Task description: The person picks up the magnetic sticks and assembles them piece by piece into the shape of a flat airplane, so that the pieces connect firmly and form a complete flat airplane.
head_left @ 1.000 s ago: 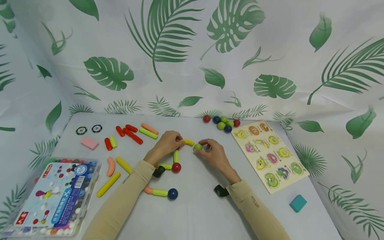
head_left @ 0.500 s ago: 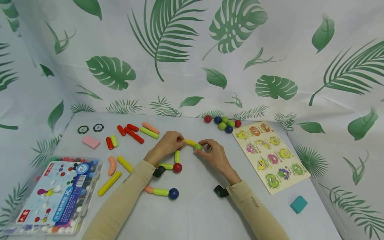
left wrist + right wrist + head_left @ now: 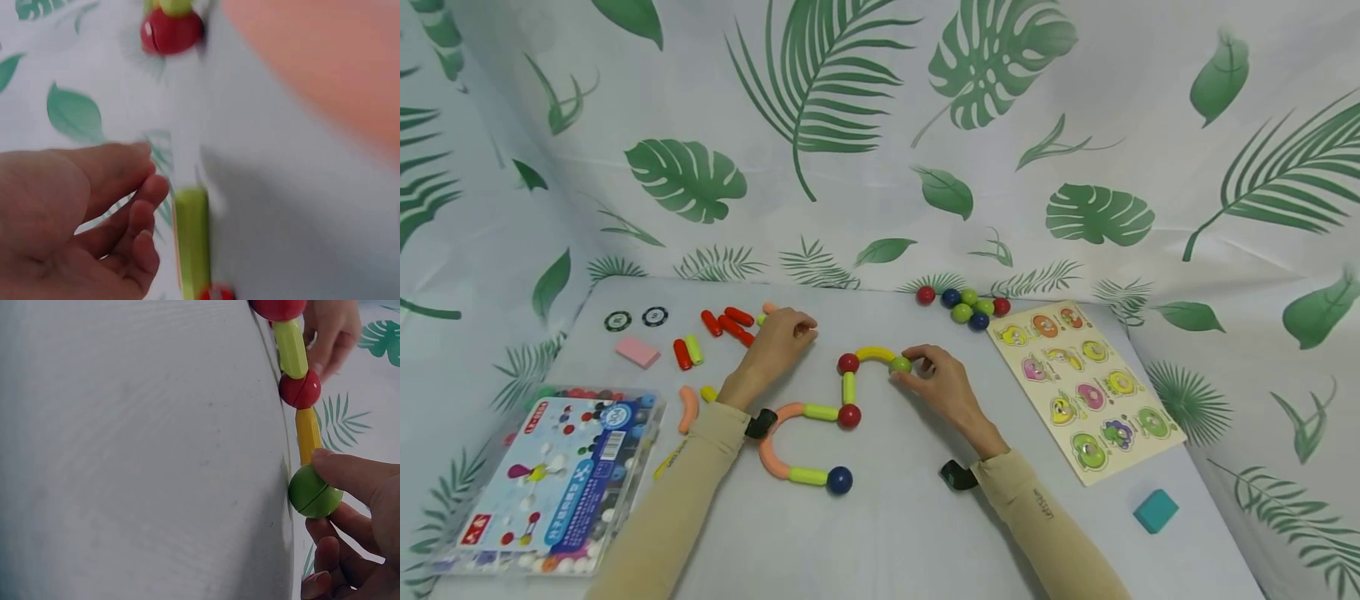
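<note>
Green ball [image 3: 900, 364] at end of magnetic chain [image 3: 847, 389], mid-table, pinched by right hand [image 3: 942, 386]. Left hand [image 3: 778, 336] fingers loosely apart, empty, over loose rods [image 3: 730, 322]. Step: prob picking next rod; next needs grip on one, R hand steadying chain end.

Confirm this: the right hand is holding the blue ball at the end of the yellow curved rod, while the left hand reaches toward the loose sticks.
Not quite: the ball the right hand holds is green, not blue, as the right wrist view shows. It sits at the end of the yellow curved rod, and the left hand reaches toward the loose sticks.
</note>
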Demonstrator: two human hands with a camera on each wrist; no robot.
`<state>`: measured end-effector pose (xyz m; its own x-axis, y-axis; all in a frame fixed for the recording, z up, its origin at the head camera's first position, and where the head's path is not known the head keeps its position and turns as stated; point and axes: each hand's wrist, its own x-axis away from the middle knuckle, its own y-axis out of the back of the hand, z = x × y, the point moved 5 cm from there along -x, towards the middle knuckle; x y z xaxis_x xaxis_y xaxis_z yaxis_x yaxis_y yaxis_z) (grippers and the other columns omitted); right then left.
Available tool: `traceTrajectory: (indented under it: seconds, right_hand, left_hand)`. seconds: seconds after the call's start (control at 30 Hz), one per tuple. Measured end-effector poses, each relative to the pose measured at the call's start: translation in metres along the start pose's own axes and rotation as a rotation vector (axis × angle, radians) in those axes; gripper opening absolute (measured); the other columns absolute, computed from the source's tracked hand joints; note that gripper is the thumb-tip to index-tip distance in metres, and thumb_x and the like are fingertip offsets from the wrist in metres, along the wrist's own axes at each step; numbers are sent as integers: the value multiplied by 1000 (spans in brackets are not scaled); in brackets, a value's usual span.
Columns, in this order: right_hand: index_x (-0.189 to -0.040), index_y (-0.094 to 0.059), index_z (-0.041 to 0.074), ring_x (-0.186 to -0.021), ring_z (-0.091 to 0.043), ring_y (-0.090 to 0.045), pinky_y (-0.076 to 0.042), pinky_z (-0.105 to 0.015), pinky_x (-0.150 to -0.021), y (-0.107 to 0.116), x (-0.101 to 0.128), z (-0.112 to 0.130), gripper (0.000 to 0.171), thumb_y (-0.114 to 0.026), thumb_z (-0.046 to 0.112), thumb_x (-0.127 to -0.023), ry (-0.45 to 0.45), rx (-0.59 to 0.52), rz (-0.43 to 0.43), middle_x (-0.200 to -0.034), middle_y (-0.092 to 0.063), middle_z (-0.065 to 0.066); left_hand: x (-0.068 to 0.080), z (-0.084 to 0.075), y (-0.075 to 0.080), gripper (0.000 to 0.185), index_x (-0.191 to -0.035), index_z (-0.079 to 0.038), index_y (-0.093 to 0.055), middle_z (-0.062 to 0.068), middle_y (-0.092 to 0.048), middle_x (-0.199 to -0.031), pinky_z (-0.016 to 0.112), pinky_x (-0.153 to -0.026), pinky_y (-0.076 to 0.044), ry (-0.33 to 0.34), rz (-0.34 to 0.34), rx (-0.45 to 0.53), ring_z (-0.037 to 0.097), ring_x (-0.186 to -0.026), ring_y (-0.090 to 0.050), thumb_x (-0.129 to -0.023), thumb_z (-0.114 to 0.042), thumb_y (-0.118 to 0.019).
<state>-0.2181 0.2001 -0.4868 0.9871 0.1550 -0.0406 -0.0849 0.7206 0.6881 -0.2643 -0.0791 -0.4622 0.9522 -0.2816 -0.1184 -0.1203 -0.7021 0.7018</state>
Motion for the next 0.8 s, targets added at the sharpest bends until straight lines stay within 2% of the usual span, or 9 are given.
traceTrajectory:
  seconds: [0.13,0.23,0.33,0.47,0.67,0.8]
  right_hand:
    - [-122,-69,16,-94,-20,-54,-46,-34,-80,1,0,-1,41,-81,34,-87,1,6,-4,-112,-68,0]
    - [-122,-69,16,-94,-20,-54,-46,-34,-80,1,0,-1,41,-81,34,-87,0,8,-5,-112,-68,0]
    - [-122,-69,16,-94,-20,-54,-46,-34,-80,2,0,-1,41,-81,34,-87,-2,6,-5,-112,-67,0]
    - [-122,-69,15,-94,-20,-54,-46,-34,-80,2,0,-1,42,-81,34,-87,2,8,-7,-113,-68,0]
    - [-121,-69,17,-94,-19,-55,-46,-34,-80,1,-1,-3,40,-81,35,-87,-5,7,-7,-112,-68,1]
    - [-122,-69,16,-94,-19,-54,-46,-33,-80,0,1,-2,41,-81,36,-87,-2,8,4,-113,-69,0]
  left_hand:
    - [4,13,14,21,-115,3,-73,20,-70,-112,46,-94,-51,26,-60,-60,36,-108,-60,-97,-3,-63]
    - [5,19,19,23,-114,0,-75,19,-69,-115,48,-97,-49,49,-69,-93,37,-111,-57,-96,3,-60]
    - [6,20,20,25,-112,-4,-77,18,-68,-114,48,-96,-47,45,-75,-108,36,-109,-55,-96,5,-59]
    - [7,19,20,24,-109,-9,-79,14,-68,-110,46,-92,-47,39,-60,-120,33,-105,-54,-94,5,-65]
    - [9,16,16,23,-114,-5,-76,14,-64,-116,45,-93,-46,19,5,-150,33,-107,-52,-91,-1,-72]
    - [13,17,16,28,-118,-7,-75,14,-64,-119,47,-95,-43,3,-6,-210,34,-107,-52,-91,-2,-73]
